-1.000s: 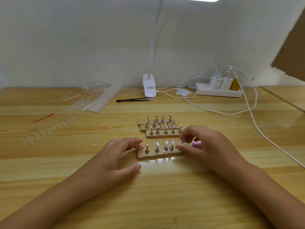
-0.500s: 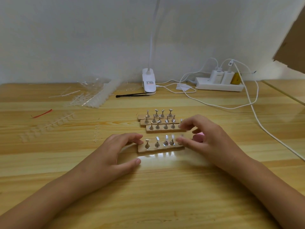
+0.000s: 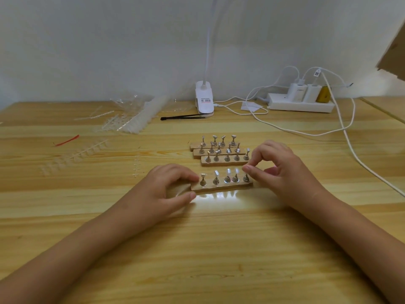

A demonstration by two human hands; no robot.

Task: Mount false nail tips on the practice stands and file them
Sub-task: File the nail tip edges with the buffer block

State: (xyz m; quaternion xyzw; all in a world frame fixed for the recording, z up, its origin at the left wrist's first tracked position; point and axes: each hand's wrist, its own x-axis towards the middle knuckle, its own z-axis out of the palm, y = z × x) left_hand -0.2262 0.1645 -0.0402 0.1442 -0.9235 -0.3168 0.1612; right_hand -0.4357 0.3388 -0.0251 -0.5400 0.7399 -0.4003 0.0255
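A pale bare wall [image 3: 109, 51] closes the back of the scene. A wooden table [image 3: 219, 260] of light planks fills everything below it. A brown cardboard edge [image 3: 394, 40] juts in at the upper right.

The left hand [image 3: 162, 194] rests on the table, thumb and forefinger curled round the left end of the front stand [image 3: 221, 186]. This wooden strip of five metal pegs lies mid-table, with clear nail tips [image 3: 228, 172] on its middle pegs. The right hand [image 3: 282, 172] hovers at the strip's right end with fingers curled and the forefinger tip at the top of the last peg. Whether it pinches a tip there cannot be told.

A heap of clear tip strips [image 3: 131, 119] lies at the far left. A white power strip [image 3: 300, 105] with plugs sits against the wall, its white cable [image 3: 350, 139] trailing along the right side. Three more stands [image 3: 219, 150] lie just behind the front one. A white clip lamp [image 3: 204, 99] stands behind these, with a thin black tool [image 3: 182, 116] beside it. A red sliver [image 3: 66, 140] lies far left.
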